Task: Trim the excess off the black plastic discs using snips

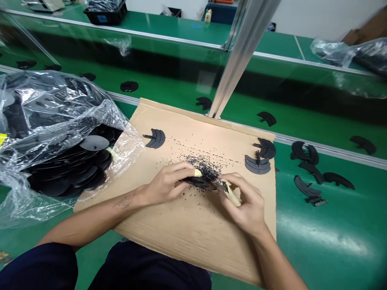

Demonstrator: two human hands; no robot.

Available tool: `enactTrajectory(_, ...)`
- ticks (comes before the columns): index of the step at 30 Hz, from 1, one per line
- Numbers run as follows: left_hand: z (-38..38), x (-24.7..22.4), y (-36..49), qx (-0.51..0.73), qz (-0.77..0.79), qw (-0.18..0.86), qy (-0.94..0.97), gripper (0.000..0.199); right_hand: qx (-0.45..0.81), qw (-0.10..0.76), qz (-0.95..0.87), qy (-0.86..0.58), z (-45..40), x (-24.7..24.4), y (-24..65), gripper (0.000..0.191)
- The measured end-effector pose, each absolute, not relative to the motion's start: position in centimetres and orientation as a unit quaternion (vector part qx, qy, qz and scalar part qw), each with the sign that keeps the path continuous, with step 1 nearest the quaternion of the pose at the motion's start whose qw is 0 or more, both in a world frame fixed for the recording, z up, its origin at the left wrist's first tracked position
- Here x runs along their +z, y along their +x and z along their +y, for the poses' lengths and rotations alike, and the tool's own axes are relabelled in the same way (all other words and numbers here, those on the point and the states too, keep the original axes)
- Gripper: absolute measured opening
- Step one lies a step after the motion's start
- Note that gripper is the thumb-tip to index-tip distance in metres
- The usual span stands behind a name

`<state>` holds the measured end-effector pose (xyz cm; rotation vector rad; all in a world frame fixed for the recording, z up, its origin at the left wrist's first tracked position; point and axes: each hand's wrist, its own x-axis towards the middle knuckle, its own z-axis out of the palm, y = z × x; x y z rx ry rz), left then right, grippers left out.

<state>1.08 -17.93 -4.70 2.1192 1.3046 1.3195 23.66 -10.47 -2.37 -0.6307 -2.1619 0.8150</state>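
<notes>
A small black rubber piece [199,183] is pinched low over the cardboard, gripped closely by the left hand [165,186], with a cream finger cot [197,173] covering one fingertip. Small cutters [231,192] with cream handles are held firmly in the right hand [244,203], their steel tip set against the rubber piece's edge. Because that tip is worked just beside the covered fingertip, a slip could be judged likely to nick the finger, and an over-deep cut could notch the piece.

Beneath both hands lies a flattened cardboard sheet [187,233], strewn with black rubber crumbs [204,168], which could be picked up on the fingers or pressed against the piece. To the left, a clear plastic bag [57,108] slumps against the sheet, with flat black rubber discs [94,142] spilling toward its mouth; the loose stack could slide if the bag is knocked.

Curved, ridged black rubber pieces [155,138] are set on the sheet's far side and right edge. More are scattered across a green surface [323,237] to the right and beyond. Farther ahead, an aluminium post [238,60] rises, and a black crate [105,13] sits on a green bench behind.
</notes>
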Motion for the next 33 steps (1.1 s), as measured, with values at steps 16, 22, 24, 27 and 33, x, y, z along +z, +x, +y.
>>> enactTrajectory(16,-17.8,-4.7,1.2,0.522,0.424,0.219,0.707,0.027,0.107,0.305,-0.922,-0.213,-10.0,-2.9,24.0,0.024)
enactTrajectory(22,-17.9,-4.6,1.3,0.524,0.415,0.232,0.706,0.027,0.057,0.299,-0.928,-0.217,-10.3,-2.5,24.1,0.022)
enactTrajectory(24,-17.9,-4.6,1.3,0.525,0.407,0.234,0.710,0.026,0.034,0.293,-0.931,-0.217,-10.4,-2.4,24.2,0.023)
enactTrajectory(27,-17.9,-4.6,1.3,0.521,0.404,0.237,0.714,0.025,0.011,0.284,-0.932,-0.225,-10.6,-2.4,24.3,0.027)
enactTrajectory(33,-18.1,-4.2,1.4,0.514,0.427,0.237,0.705,0.020,0.118,0.306,-0.914,-0.239,-10.9,-2.6,24.0,0.021)
